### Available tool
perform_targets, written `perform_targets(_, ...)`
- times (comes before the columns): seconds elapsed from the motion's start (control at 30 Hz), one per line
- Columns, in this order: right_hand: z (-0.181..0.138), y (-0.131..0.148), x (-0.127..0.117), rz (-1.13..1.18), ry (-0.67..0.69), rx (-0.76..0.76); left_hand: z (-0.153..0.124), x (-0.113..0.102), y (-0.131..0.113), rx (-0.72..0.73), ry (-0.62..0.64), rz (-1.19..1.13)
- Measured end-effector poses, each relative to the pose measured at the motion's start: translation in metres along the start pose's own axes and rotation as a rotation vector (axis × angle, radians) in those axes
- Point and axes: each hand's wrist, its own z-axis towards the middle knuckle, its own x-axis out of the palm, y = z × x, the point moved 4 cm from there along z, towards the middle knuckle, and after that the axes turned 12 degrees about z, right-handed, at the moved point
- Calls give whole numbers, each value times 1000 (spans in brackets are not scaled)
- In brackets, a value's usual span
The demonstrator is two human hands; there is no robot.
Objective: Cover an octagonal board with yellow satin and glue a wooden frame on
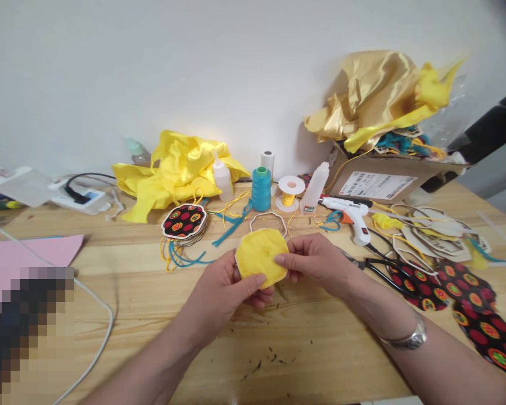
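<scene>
Both my hands hold a small rounded piece covered in yellow fabric above the wooden table. My left hand grips its lower left edge, thumb pressed on the front. My right hand pinches its right edge with thumb and fingers. A white cut-out shape lies on the table just behind the piece. A watch sits on my right wrist.
Behind are a stack of patterned discs with blue cords, a teal thread spool, a white glue gun, glue bottles, yellow satin and a cardboard box. Black scissors and patterned fabric pieces lie right. Pink paper lies left.
</scene>
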Motion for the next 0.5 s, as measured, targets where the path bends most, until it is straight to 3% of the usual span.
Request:
perform_targets(0.27, -3, 8, 1, 90, 10, -24, -1, 1, 1, -9, 51, 8)
perform_targets(0.5, -3, 12, -1, 110, -125, -78, -4, 9, 1, -81, 166, 50)
